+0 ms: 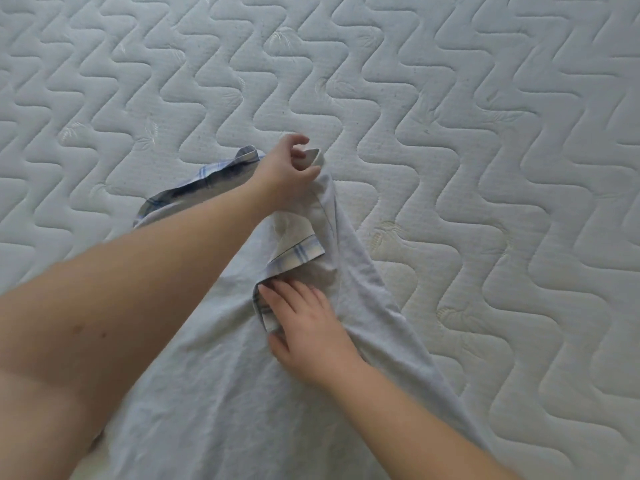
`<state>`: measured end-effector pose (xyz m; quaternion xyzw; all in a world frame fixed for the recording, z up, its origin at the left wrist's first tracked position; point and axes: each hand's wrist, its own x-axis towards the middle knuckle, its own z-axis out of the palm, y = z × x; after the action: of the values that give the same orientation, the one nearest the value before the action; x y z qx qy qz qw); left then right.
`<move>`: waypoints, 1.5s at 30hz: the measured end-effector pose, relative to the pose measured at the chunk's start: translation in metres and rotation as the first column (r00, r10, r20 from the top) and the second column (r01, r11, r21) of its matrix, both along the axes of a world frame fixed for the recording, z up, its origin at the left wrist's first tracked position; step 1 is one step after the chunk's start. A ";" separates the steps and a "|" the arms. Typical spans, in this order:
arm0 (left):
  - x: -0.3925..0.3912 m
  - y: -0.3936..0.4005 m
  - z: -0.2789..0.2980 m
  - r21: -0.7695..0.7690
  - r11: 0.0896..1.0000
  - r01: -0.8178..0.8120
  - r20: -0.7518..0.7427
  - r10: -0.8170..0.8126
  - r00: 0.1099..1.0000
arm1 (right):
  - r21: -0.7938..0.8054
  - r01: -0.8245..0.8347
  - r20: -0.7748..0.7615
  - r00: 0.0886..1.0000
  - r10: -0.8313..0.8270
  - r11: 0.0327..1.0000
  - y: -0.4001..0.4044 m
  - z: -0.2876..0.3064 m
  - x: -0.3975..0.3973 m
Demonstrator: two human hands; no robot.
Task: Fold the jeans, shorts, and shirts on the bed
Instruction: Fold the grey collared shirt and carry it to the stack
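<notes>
no readable text, labels, brands or numbers on shirt, mattress

left hand bare | right hand bare | forearms sleeveless

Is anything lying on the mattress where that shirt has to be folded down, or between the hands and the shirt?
Nothing visible. The left hand pinches the shirt at its far corner, the right hand presses its plaid-trimmed sleeve, and the mattress around is bare.
</notes>
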<state>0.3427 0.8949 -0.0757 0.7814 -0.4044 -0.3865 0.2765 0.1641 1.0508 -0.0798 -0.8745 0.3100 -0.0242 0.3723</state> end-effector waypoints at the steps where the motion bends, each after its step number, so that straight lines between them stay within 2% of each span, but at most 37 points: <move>1: -0.001 0.009 0.001 0.028 1.000 -0.006 0.101 0.003 0.995 | -0.062 0.056 -0.019 0.998 -0.058 0.996 0.002 0.000 -0.008; 4: -0.008 0.042 0.000 0.228 0.972 -0.054 0.320 -0.023 0.947 | -0.221 0.166 -0.147 0.969 -0.201 0.961 0.008 -0.005 -0.030; 6: -0.010 0.056 -0.002 0.326 0.940 -0.102 0.298 0.000 0.954 | -0.260 0.188 -0.203 0.948 -0.244 0.947 0.010 -0.008 -0.040; 8: -0.007 0.063 -0.002 0.309 0.944 -0.115 0.193 0.056 0.980 | -0.281 0.198 -0.228 0.937 -0.265 0.939 0.010 -0.011 -0.043; 11: 0.002 0.064 0.001 0.177 0.962 -0.205 0.011 0.207 0.978 | -0.288 0.205 -0.214 0.938 -0.271 0.935 0.008 -0.012 -0.039; 12: 0.008 0.066 0.001 0.141 0.956 -0.256 -0.013 0.261 0.965 | -0.274 0.208 -0.203 0.942 -0.268 0.939 0.008 -0.012 -0.036; 14: 0.019 0.070 -0.001 0.124 0.942 -0.311 0.037 0.309 0.950 | -0.253 0.213 -0.196 0.944 -0.266 0.944 0.007 -0.011 -0.031; 17: 0.029 0.077 -0.010 0.217 0.934 -0.283 0.161 0.251 0.954 | -0.232 0.204 -0.201 0.946 -0.252 0.951 0.002 -0.013 -0.030; 20: 0.027 0.065 -0.011 0.181 0.956 -0.232 0.190 0.198 0.962 | -0.146 0.174 -0.155 0.968 -0.196 0.974 -0.012 -0.013 -0.036; 22: 0.022 0.045 -0.007 0.130 0.982 -0.134 0.215 0.104 0.971 | -0.064 0.299 -0.132 0.943 -0.305 0.952 -0.024 -0.013 -0.042; 24: 0.017 0.022 -0.005 0.120 0.993 -0.021 0.239 -0.008 0.971 | -0.022 0.526 -0.142 0.840 -0.524 0.850 -0.040 -0.013 -0.050; 26: 0.011 0.001 -0.005 0.174 0.982 0.071 0.267 -0.117 0.957 | -0.024 0.614 -0.236 0.763 -0.601 0.789 -0.061 -0.015 -0.055; 29: 0.006 -0.026 -0.007 0.275 0.953 0.126 0.341 -0.219 0.914 | 0.085 0.585 -0.395 0.763 -0.512 0.806 -0.089 -0.020 -0.060; 31: 0.009 -0.038 -0.010 0.260 0.962 0.080 0.358 -0.173 0.917 | 0.192 0.601 -0.400 0.770 -0.497 0.776 -0.099 -0.021 -0.061; 33: 0.015 -0.040 -0.015 0.223 0.975 0.016 0.338 -0.093 0.937 | 0.190 0.596 -0.399 0.773 -0.493 0.780 -0.102 -0.025 -0.061; 36: 0.019 -0.032 -0.026 0.134 0.991 -0.023 0.237 -0.009 0.971 | 0.158 0.568 -0.415 0.780 -0.468 0.807 -0.102 -0.029 -0.059; 39: 0.016 -0.023 -0.027 0.089 0.996 0.005 0.147 -0.018 0.989 | 0.183 0.535 -0.424 0.800 -0.425 0.825 -0.106 -0.030 -0.061; 42: 0.015 -0.013 -0.015 0.064 0.998 0.011 -0.020 -0.010 1.000 | 0.203 0.492 -0.429 0.822 -0.374 0.847 -0.109 -0.029 -0.064; 43: 0.013 -0.007 -0.008 0.041 0.999 0.026 0.016 -0.027 1.000 | 0.201 0.481 -0.431 0.826 -0.364 0.854 -0.110 -0.029 -0.064; 45: 0.004 0.010 0.005 -0.063 0.997 0.033 0.200 -0.020 0.980 | 0.191 0.471 -0.432 0.828 -0.357 0.861 -0.110 -0.029 -0.063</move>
<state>0.3469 0.9048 -0.0711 0.8011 -0.4529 -0.2964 0.2553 0.1007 0.9406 -0.1091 -0.7087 0.5605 0.1114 0.4138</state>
